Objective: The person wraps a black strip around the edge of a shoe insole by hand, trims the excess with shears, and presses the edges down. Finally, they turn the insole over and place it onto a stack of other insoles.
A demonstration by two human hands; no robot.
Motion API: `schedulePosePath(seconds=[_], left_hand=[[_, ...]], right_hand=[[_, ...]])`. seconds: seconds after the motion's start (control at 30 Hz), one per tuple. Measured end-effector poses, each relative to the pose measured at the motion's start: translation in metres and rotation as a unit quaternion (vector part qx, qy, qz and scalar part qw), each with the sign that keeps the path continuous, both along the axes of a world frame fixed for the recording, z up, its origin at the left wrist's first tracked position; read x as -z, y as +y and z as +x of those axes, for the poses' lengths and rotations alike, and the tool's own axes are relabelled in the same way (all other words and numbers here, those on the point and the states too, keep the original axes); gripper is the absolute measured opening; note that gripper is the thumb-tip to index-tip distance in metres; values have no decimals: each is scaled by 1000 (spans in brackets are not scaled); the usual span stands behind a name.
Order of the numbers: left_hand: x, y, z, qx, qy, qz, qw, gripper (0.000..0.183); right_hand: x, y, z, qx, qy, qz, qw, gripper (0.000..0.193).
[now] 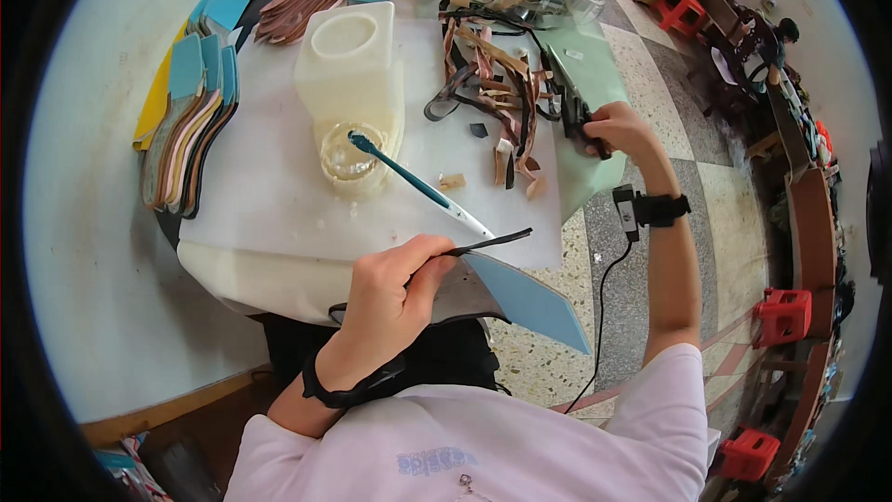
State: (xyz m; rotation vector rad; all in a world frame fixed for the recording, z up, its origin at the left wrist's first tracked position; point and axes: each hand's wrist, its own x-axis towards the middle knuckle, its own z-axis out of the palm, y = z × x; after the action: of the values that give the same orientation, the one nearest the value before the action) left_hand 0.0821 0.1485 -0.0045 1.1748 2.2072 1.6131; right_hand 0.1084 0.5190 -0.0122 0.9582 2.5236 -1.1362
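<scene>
Two bare hands work at the white-covered table (279, 214). Her left hand (390, 293) is closed, pinching a thin black strip (492, 242) against a blue-lined shoe piece (530, 302) just right of it. Beyond it, a teal-handled brush (418, 184) rests in a glue jar (351, 163). Well off to the right, the right hand (618, 130) is wrapped around dark scissors (571, 107), beside a heap of leather strips (492, 93).

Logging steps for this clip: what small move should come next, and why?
Probably bring the scissors over to the strip. The right hand has its grip on them over at the scrap pile, while the left hand holds the strip out, uncut.
</scene>
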Motion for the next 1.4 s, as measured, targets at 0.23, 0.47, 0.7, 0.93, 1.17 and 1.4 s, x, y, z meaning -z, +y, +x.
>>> schedulePosePath(seconds=[0.23, 0.47, 0.7, 0.93, 1.17, 1.4], left_hand=[[4, -7, 2, -12, -65, 19, 998, 8], [-2, -3, -10, -11, -107, 36, 994, 10], [-9, -2, -20, 65, -165, 28, 984, 13], [-13, -5, -25, 120, -263, 79, 954, 13], [-11, -10, -22, 130, -267, 78, 952, 12], [-26, -7, -15, 175, -157, 19, 972, 14]], right_hand=[[7, 7, 42, 86, 161, -232, 956, 14], [-24, -50, 108, -10, 265, -194, 944, 51], [-38, -132, 186, -14, 242, -296, 924, 92], [-19, -154, 199, -96, 179, -364, 909, 80], [-9, -163, 180, -211, 166, -319, 909, 79], [-5, -157, 158, -284, 148, -318, 893, 78]])
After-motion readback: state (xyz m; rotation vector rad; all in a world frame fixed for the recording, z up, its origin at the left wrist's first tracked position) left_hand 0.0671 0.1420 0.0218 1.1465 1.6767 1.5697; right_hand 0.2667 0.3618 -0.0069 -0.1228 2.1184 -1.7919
